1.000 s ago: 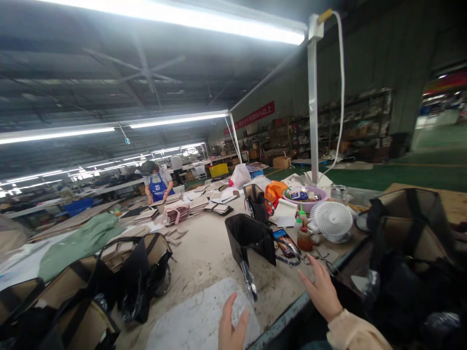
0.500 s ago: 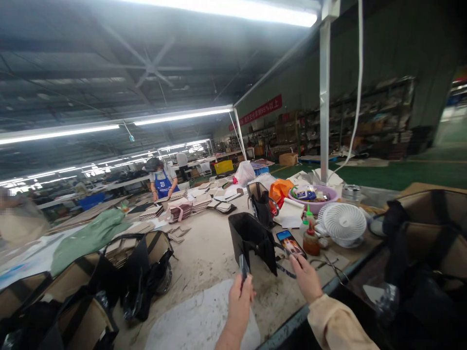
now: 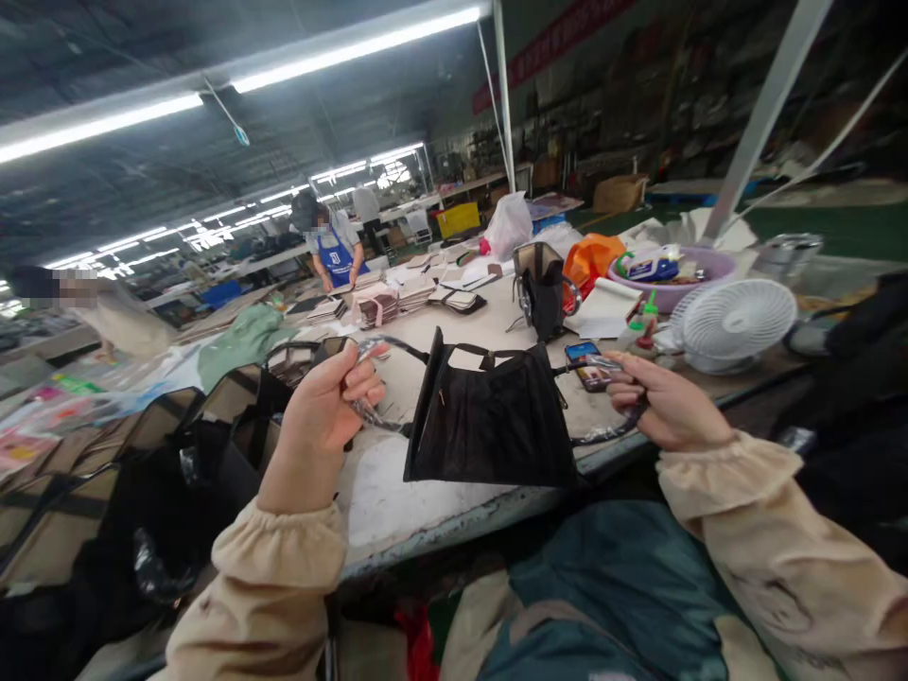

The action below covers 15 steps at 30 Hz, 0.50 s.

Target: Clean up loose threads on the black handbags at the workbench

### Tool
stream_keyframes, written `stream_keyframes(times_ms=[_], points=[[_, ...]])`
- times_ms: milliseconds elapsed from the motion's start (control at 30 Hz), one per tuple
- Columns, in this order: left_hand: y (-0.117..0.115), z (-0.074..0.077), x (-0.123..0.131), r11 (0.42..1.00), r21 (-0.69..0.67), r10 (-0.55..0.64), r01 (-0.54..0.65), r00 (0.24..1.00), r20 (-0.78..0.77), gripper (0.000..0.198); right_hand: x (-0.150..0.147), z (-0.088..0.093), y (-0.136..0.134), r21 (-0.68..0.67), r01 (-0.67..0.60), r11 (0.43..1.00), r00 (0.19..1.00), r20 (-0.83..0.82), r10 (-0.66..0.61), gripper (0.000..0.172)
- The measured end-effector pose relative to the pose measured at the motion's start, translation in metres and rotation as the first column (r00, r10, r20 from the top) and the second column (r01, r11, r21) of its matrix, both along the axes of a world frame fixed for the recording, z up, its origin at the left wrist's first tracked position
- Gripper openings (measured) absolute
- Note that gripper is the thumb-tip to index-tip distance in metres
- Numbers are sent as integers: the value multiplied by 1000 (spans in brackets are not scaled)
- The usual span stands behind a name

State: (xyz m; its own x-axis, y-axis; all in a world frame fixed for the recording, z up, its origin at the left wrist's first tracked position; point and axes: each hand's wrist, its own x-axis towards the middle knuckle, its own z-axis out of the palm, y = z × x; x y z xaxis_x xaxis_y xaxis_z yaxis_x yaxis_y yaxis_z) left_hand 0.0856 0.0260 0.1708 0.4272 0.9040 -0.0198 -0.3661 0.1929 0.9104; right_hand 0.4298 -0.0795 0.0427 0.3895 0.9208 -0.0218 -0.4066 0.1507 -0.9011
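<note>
A black bag (image 3: pixel 493 416) hangs between my hands at the near table edge, its inside facing me. My left hand (image 3: pixel 330 392) is closed round one plastic-wrapped handle, and my right hand (image 3: pixel 663 397) pinches the other handle on the far side. Both handles are drawn outward, away from each other. Just behind my right fingers lies a phone (image 3: pixel 587 364) with a lit screen. Another black bag (image 3: pixel 540 288) stands upright beyond the held one.
Several black bags (image 3: pixel 163 416) crowd the left. A white fan (image 3: pixel 734 322), a purple basin (image 3: pixel 673 270) and bottles (image 3: pixel 647 326) stand at the right. A person in a blue apron (image 3: pixel 337 255) works across the table; another person (image 3: pixel 106 307) is at far left.
The bag has come nearer and turned, with a handle now stretched to each side. My hands have moved apart, and the dark object earlier in my left hand no longer shows. The view has tilted down.
</note>
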Motion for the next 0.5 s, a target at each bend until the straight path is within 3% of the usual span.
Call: stream_keyframes(times_ms=[100,267,367,500], points=[[1,5,-1,997,-73,9,-7,1000,19,28,-6,2,-3,-29,-105,994,985,-144,100,13],[-1,4,-4,995,-103,-11,16,999,48,33,-8,0,-8,-38,-109,993,978,-186,100,10],[-4,5,-6,997,-76,-23,27,998,54,33,-11,2,-11,-29,-83,996,974,-212,75,11],[-14,7,-13,998,58,-14,11,999,52,26,-30,5,-16,43,18,999,994,-109,-14,17]])
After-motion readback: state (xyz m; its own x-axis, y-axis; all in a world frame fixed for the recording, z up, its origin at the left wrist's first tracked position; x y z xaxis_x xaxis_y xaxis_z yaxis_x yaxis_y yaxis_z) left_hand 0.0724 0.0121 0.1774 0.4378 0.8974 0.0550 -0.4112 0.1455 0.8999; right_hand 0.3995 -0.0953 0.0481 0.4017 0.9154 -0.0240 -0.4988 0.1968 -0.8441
